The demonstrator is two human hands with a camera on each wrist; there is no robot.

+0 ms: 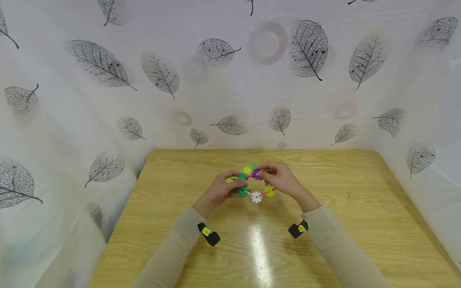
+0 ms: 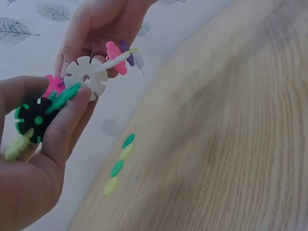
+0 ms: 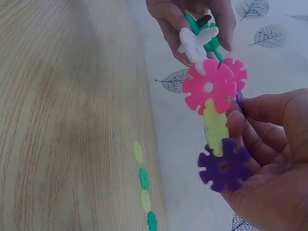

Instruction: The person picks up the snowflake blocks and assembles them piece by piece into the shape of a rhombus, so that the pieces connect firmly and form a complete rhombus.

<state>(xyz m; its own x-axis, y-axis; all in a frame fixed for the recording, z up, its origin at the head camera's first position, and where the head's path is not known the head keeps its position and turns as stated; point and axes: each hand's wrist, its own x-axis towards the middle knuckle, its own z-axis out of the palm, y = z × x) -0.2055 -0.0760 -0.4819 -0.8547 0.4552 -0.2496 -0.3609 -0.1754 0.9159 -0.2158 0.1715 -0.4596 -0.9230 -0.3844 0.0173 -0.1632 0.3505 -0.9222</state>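
"How are the hands set?"

"Both are pinching. The left hand (image 1: pixel 224 188) has a green slotted plastic disc (image 2: pixel 65 98) between thumb and fingers; the right hand (image 1: pixel 283 179) grips a purple slotted plastic disc (image 1: pixel 255 174). A colourful chain of slotted plastic discs (image 3: pixel 220 92) spans them, held up over the yellowish wood-grain table (image 1: pixel 360 224)."

"So what's the trick?"

"Looks like joining work to me. I'd pinch right beside the joint, turn the discs crosswise so slot meets slot, then press straight. Twisting could pop a neighbour loose."

"And that other purple slotted disc (image 3: pixel 234 163) by the right palm?"

"It hangs off a pale-yellow slotted disc (image 3: pixel 215 127). Mind it doesn't snag."

"Anything farther off?"

"Four flat green and yellow discs (image 3: pixel 144 178) in a row on the table, and a white leaf-printed sheet (image 1: pixel 234 94) behind."
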